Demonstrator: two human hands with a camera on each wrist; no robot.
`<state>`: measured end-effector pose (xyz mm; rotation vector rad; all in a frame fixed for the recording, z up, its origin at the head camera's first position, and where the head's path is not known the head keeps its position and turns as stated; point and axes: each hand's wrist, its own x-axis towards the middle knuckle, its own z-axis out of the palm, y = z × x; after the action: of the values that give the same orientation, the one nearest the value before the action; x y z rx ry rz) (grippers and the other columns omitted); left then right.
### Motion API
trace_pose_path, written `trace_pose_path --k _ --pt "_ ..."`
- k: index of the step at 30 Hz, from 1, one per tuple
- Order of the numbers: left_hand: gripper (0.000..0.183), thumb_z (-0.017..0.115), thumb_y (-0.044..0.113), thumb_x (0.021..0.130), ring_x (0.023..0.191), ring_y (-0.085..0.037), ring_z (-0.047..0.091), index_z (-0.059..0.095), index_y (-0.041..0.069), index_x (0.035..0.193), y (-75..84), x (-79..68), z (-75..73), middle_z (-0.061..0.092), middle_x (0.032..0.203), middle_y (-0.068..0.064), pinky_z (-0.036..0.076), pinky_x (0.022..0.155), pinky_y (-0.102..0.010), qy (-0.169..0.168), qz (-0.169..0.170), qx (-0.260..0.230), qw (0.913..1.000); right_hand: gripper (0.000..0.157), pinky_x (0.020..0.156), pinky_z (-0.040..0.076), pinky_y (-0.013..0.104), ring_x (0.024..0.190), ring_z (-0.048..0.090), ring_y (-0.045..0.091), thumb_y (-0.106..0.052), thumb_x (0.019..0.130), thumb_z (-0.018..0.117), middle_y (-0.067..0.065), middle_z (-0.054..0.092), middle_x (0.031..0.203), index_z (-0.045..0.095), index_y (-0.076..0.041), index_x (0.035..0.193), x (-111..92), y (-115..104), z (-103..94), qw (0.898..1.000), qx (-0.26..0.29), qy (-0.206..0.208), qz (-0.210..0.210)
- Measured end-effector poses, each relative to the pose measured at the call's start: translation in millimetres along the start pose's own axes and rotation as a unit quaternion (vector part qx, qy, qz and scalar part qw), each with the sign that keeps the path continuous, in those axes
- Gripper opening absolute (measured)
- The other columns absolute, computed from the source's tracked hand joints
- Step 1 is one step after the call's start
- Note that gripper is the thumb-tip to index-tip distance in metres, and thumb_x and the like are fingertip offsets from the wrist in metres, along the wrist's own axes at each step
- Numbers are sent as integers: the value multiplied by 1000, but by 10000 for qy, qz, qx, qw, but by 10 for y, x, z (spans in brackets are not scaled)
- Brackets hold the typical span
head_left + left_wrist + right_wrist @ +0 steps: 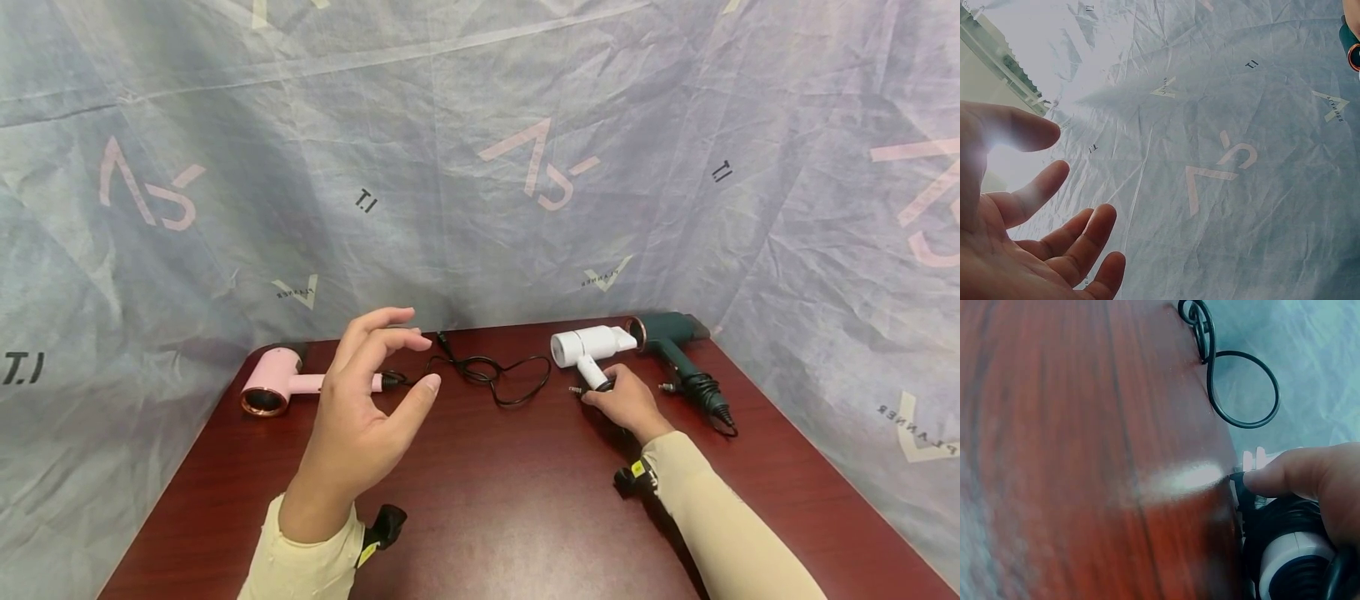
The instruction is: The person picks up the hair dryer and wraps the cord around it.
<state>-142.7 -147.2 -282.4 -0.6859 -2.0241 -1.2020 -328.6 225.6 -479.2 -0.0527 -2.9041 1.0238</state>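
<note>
Right hand (626, 404) grasps the white hair dryer (587, 343) between a pink hair dryer (273, 375) and a green hair dryer (669, 329)

At the left of the head view, the pink hair dryer lies on the reddish-brown table (510, 483), the copper-coloured ring of its barrel toward the lower left. Its handle runs rightward and passes partly behind the left hand (356, 417), which is raised left of centre. That hand's fingers are released, slightly bent and parted, with the thumb held away from them; the left wrist view shows the same spread against the printed grey cloth (420, 167).

Near the middle of the head view, a black cord (510, 405) lies in loose loops on the table, its end close to the back edge.

Right of centre is the white hair dryer, its nozzle toward the right. The right hand's fingers are grasping the lower part of its handle. In the right wrist view, the thumb lies against black cord wound around that white handle at the lower right.

Farthest right, near the table's back corner, lies the green hair dryer, its copper-coloured ring just beside the white nozzle; whether they touch, I cannot tell. Its handle slants to the lower right, wrapped in its own black cord.
</note>
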Motion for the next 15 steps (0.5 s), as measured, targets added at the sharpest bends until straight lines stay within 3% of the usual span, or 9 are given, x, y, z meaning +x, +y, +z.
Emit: trace_pose_path --k 5,9,12,15 --pt "30 76 3 85 131 -17 54 71 15 112 -14 -10 1 57 140 1 44 105 -27 8 10 -26 10000 60 86 49 45 99 61 32 -38 84 78 20 66 117 55 -3 126 -9 -10 -6 10000 0 -42 42" --pt "31 76 5 85 132 -15 54 71 16 113 -18 -16 -6 56 141 3 44 106 -28 -28 -43 35 10000 59 79 49 39 94 62 29 -41 84 76 18 66 113 56 -4 125 -3 -15 -15 9998 95 -135 98" --pt "30 76 6 86 133 -13 53 70 17 114 -21 -15 -11 55 142 4 44 107 -30 -76 -82 88 9999 56 71 50 34 89 61 27 -42 87 73 17 65 109 57 -4 125 16 -7 -42 9980 498 -342 195" --pt "30 76 8 86 134 -13 53 70 17 114 -28 -5 -12 55 143 5 43 108 -32 -123 -95 113 9998 52 76 50 34 96 60 28 -40 92 68 18 63 114 59 -2 126 42 11 -99 9920 1077 -577 312"
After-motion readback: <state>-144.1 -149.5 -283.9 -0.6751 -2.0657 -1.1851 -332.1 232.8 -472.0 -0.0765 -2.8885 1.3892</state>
